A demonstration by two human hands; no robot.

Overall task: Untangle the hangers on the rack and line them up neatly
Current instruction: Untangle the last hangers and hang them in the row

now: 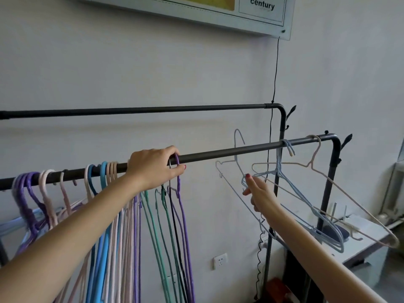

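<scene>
A dark metal rack has a near rail (218,153) and a higher far rail (153,110). Several hangers in purple, pink, blue and green (122,226) hang in a row on the near rail's left part. My left hand (155,167) rests over the rail, fingers closed around the hooks of a purple hanger (182,215) and its neighbours. My right hand (259,193) holds a pale blue hanger (231,182) lifted off the rail, its hook up behind the rail. A cluster of light blue hangers (306,202) and a cream hanger (341,189) hang tilted near the right end.
A white wall lies behind the rack, with a framed board (262,16) above and a black cable (274,73) running down to a wall socket (220,260). A grey table (360,243) stands at the right behind the rack's post.
</scene>
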